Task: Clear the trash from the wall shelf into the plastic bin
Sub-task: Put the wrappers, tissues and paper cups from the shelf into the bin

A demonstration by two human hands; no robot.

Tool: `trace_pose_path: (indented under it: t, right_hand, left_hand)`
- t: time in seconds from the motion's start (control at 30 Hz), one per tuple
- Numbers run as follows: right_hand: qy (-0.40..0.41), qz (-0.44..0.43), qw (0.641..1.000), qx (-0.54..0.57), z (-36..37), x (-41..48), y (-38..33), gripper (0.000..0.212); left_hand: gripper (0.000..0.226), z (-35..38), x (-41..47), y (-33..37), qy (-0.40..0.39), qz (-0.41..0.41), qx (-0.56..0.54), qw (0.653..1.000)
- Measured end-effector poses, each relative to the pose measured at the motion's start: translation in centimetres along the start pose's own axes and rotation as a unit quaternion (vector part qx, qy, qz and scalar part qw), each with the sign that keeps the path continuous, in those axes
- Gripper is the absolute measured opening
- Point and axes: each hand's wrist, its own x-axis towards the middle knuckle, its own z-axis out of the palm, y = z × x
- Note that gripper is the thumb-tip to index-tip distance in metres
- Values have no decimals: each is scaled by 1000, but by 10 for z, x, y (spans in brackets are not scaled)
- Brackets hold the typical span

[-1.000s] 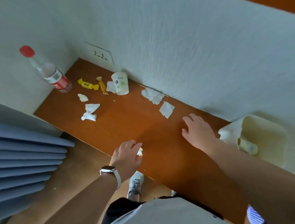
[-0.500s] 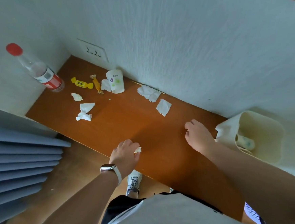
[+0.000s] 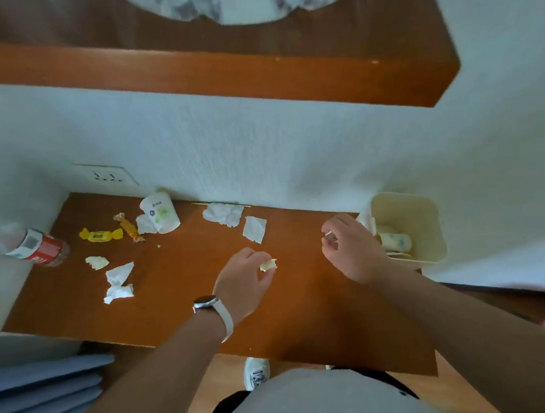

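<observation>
The left hand [image 3: 242, 275] has lifted off the shelf [image 3: 187, 297] pinching a paper scrap [image 3: 268, 265] – the right hand [image 3: 349, 249], pinching a tiny bit too, has moved nearer the bin [image 3: 429, 226] just beside it – so both bits can go in.

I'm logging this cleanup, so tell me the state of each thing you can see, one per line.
Left hand: pinching a small paper scrap.
Right hand: pinching a tiny white bit, beside the bin.
Plastic bin: upright, open, trash inside.
Paper cup: tipped on its side.
Bottle: standing, cap out of view.
Yellow candy: wrapped.
</observation>
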Motion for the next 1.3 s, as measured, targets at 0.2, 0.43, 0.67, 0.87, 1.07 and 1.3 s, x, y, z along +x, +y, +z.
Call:
trace_pose_path:
  t: [0.2, 0.43, 0.67, 0.87, 1.07, 1.3]
  right_hand:
    - [95, 60, 993, 34, -48, -21, 16, 9]
    - [112, 150, 982, 26, -91, -54, 71, 13]
    - [85, 145, 985, 21, -99, -72, 99, 17]
    - [46, 67, 997, -14, -102, -77, 114, 21]
    - [23, 6, 999, -48, -110, -67, 121, 17]
    - [-9, -45, 998, -47, -112, -43, 113, 27]
  left_hand:
    - [21, -2, 51, 74, -8, 114, -33, 993]
    - [24, 17, 88, 150, -54, 191, -49, 979]
    - [30, 49, 104, 193, -120, 196, -17, 973]
    - [39, 61, 103, 203, -136, 173, 28, 975]
    - [36, 52, 93, 204, -101, 182, 53, 977]
    - [40, 30, 79, 191, -98, 138, 63, 984]
